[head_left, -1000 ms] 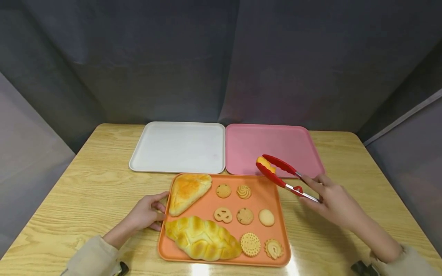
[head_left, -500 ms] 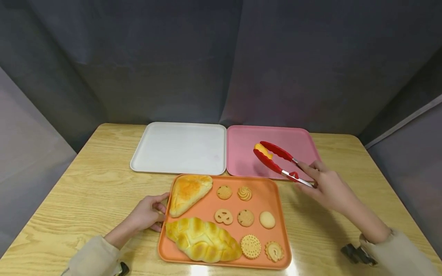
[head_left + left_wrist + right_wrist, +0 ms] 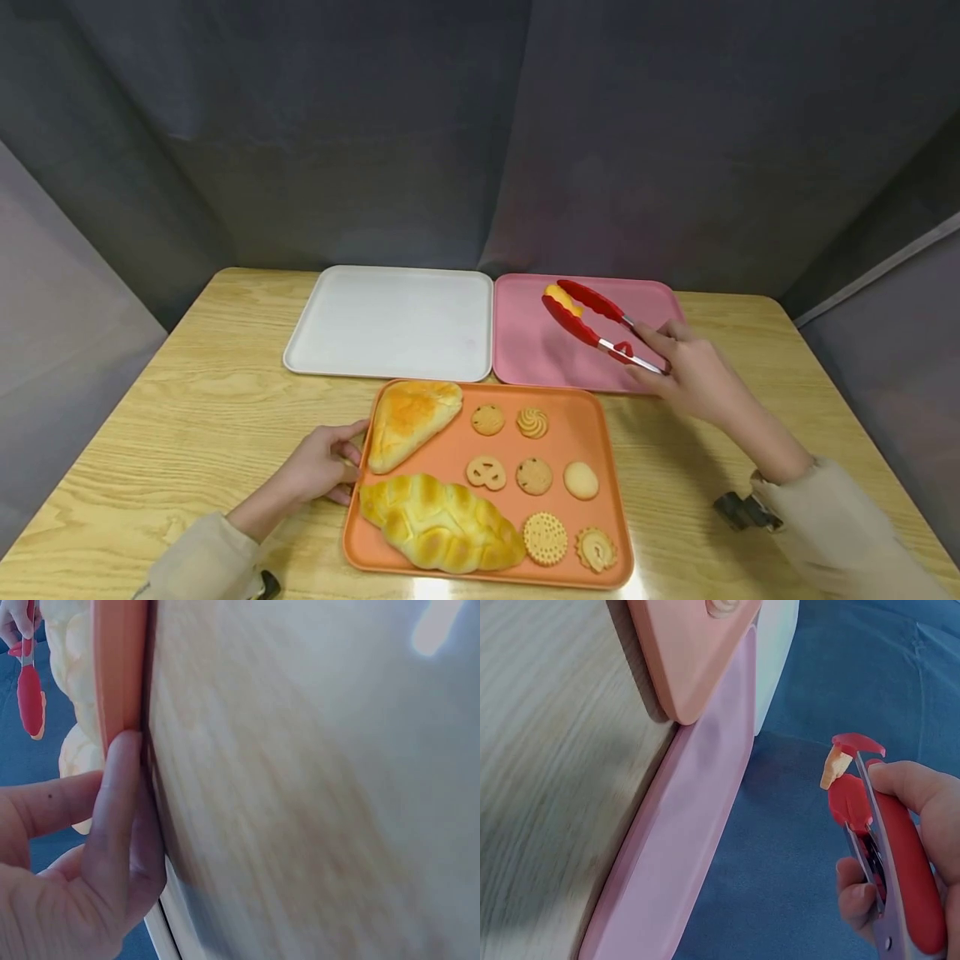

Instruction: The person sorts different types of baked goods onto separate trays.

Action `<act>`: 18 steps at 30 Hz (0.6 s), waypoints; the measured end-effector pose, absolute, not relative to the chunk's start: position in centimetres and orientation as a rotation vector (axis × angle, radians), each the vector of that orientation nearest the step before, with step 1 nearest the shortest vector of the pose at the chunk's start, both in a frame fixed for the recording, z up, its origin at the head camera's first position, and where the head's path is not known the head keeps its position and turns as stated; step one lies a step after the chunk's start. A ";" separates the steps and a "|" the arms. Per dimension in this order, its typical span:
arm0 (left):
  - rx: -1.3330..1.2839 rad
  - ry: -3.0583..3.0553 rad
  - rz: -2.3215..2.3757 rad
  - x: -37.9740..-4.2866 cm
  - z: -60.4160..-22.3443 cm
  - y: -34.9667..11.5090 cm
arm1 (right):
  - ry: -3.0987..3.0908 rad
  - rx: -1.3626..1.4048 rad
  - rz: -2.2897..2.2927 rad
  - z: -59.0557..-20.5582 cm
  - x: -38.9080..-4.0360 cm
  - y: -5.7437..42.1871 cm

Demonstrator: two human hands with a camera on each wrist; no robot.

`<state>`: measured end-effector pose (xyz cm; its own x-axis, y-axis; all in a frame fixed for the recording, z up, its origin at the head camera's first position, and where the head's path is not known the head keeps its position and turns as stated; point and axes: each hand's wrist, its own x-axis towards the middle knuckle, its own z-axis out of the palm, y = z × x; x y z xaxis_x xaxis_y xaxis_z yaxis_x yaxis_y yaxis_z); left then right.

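Observation:
My right hand (image 3: pixel 696 375) grips red-and-silver kitchen tongs (image 3: pixel 572 322), whose red tips pinch a small yellow-orange piece (image 3: pixel 562 297) of unclear kind above the pink tray (image 3: pixel 517 342). In the right wrist view, thumb and fingers wrap the handles of the tongs (image 3: pixel 907 870). At the left edge of the orange tray (image 3: pixel 576 425), my left hand (image 3: pixel 318 468) holds the rim; the left wrist view has its thumb against the tray's side (image 3: pixel 120 667). On this tray lie a triangular bread (image 3: pixel 408 421), a braided loaf (image 3: pixel 442 523) and several cookies, including a pretzel-shaped cookie (image 3: pixel 486 472).
A white tray (image 3: pixel 390 321) lies at the back left, beside the pink one. Both stand behind the orange tray on a wooden table (image 3: pixel 225 417). Dark curtains (image 3: pixel 360 150) rise at the table's far edge.
My right hand has moved forward and left, carrying the tongs and yellow-orange piece from the pink tray's near edge to farther over it. The left hand stays at the orange tray.

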<state>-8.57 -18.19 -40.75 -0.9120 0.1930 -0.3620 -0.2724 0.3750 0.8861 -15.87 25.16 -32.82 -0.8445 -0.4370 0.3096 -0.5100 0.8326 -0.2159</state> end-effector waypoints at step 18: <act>-0.051 2.231 1.562 -8.5 -40.7 -18.3 | -2.837 0.674 0.423 -33.6 -20.0 23.9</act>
<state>-8.54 -18.26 -40.71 -0.9135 0.2034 -0.3525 -0.2616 0.3698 0.8915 -19.97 23.94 -33.58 -0.8775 -0.4083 0.2516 -0.4640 0.8555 -0.2298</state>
